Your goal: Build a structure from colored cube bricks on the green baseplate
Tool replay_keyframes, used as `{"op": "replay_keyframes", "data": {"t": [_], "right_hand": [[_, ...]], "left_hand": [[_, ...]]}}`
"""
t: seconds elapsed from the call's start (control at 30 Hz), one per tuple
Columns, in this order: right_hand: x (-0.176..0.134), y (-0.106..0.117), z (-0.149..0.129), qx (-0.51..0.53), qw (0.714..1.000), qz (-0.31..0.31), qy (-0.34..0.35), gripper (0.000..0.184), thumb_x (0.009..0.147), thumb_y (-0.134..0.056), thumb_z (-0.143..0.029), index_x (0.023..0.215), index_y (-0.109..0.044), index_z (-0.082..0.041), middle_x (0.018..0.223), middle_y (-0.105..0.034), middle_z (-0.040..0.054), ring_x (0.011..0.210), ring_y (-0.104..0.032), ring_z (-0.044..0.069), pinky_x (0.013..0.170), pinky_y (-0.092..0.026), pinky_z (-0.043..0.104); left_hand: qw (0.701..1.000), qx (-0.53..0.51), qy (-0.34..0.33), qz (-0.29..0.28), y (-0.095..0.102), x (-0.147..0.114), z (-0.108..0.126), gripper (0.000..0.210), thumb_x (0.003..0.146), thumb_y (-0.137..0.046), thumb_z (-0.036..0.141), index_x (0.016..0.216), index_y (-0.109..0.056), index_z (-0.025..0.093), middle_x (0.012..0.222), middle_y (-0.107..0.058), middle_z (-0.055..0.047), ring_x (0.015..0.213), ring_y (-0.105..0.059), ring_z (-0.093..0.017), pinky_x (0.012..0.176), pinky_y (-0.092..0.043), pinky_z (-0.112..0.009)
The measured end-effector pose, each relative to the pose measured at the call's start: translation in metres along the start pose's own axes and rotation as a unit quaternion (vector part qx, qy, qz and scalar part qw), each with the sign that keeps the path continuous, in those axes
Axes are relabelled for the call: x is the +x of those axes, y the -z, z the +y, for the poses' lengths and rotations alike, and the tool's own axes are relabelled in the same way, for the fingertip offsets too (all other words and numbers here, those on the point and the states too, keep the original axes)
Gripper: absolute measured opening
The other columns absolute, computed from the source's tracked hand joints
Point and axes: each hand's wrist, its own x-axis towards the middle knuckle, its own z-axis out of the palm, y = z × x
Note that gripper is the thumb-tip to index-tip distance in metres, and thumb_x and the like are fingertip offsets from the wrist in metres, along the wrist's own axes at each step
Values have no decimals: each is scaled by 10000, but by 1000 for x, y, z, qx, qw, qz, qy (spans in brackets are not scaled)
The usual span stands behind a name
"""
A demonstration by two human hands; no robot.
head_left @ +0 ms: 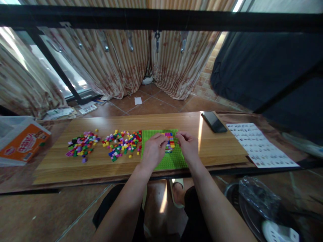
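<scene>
A green studded baseplate lies near the front edge of the wooden table. On it stands a small block of colourful toy bricks in purple, red, blue and yellow. My left hand is over the plate at the left side of these bricks, thumb and fingers pinched together and partly hiding them. To their right, my right hand is held just above the plate, also in a pinch. Whatever either hand holds is too small or too hidden to name.
Two piles of loose bricks, a left pile and a nearer pile, lie left of the plate. A phone and a printed sheet are to the right. A plastic tub with an orange label stands far left.
</scene>
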Motion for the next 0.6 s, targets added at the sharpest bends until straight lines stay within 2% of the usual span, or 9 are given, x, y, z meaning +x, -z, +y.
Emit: {"op": "replay_keyframes", "data": {"t": [0.43, 0.6], "right_hand": [[-2, -1, -6, -5, 1000, 5, -14, 240, 669, -684, -389, 750, -698, -164, 622, -636, -4, 512, -492, 106, 488, -387, 240], [-2, -1, -5, -11, 1000, 0, -13, 232, 685, -671, -385, 757, -697, -166, 590, -612, -14, 502, -478, 104, 484, -375, 237]], "left_hand": [[995, 93, 15, 15, -9, -3, 4, 144, 875, -566, 184, 790, -682, 195, 817, -655, -32, 807, -600, -165, 757, -471, -300], [988, 148, 0, 34, -12, -11, 8, 181, 901, -525, 214, 824, -689, 200, 891, -658, -50, 872, -586, -190, 825, -455, -351]]}}
